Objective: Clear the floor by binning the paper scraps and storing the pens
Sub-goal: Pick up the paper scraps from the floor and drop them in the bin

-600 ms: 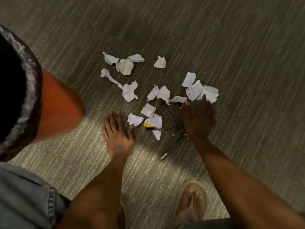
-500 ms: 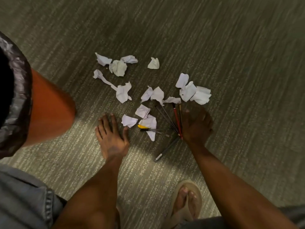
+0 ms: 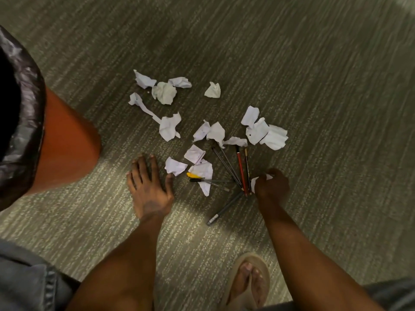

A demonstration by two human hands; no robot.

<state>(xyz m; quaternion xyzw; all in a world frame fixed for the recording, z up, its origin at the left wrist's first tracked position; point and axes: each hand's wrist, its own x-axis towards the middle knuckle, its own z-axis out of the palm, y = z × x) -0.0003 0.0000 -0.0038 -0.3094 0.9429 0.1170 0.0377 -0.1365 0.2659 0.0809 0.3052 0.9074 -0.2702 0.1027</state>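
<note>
Crouching low over the carpet, a sandalled foot (image 3: 249, 281) is seen nearest. Just beyond, the right hand (image 3: 272, 187) is curled round a paper scrap (image 3: 258, 181), pinched beside the fanned pens (image 3: 241, 171). The left hand (image 3: 148, 187) is spread flat on the floor (image 3: 314, 63), fingers straight, holding nothing. Farther out, the paper scraps (image 3: 215, 132) are scattered loose: light, soft, easily crushed into a fist. The pens are judged stiff, slim and prone to roll, best gathered mid-barrel. The lined bin (image 3: 67, 142) waits at left.
</note>
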